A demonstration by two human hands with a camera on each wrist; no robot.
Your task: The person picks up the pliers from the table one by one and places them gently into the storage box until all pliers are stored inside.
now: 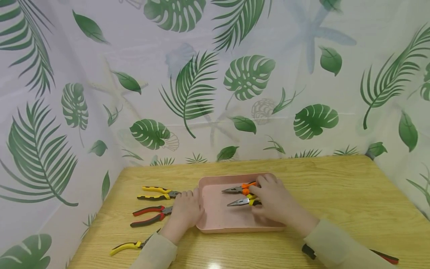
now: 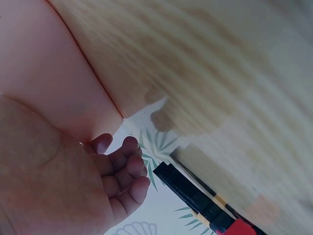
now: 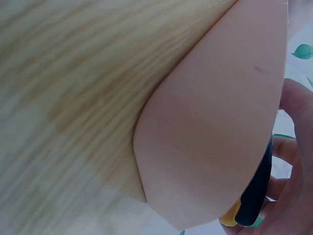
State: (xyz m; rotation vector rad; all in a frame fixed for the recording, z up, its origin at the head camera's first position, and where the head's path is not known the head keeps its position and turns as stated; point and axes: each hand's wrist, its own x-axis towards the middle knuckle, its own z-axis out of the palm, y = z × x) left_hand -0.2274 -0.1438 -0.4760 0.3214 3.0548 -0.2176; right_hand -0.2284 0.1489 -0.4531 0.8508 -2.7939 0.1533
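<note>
A pink tray (image 1: 215,209) lies on the wooden table with two long-nose pliers inside. The orange-handled long-nose pliers (image 1: 235,189) lie toward the back. In front of them are the yellow-and-black-handled long-nose pliers (image 1: 240,202), their tips pointing left. My right hand (image 1: 277,201) reaches over the tray's right wall and grips the yellow-and-black handles, which it partly covers; the right wrist view shows the fingers (image 3: 283,147) about a handle (image 3: 257,191). My left hand (image 1: 186,209) rests against the tray's left wall, its fingers (image 2: 124,171) loosely bent and holding nothing.
Left of the tray lie yellow-and-black pliers (image 1: 156,195), red-and-black pliers (image 1: 151,216) and a yellow-handled tool (image 1: 129,246) partly behind the left sleeve. A red-and-black handle (image 1: 384,256) shows past the right sleeve. A leaf-patterned sheet (image 1: 215,93) stands behind the table.
</note>
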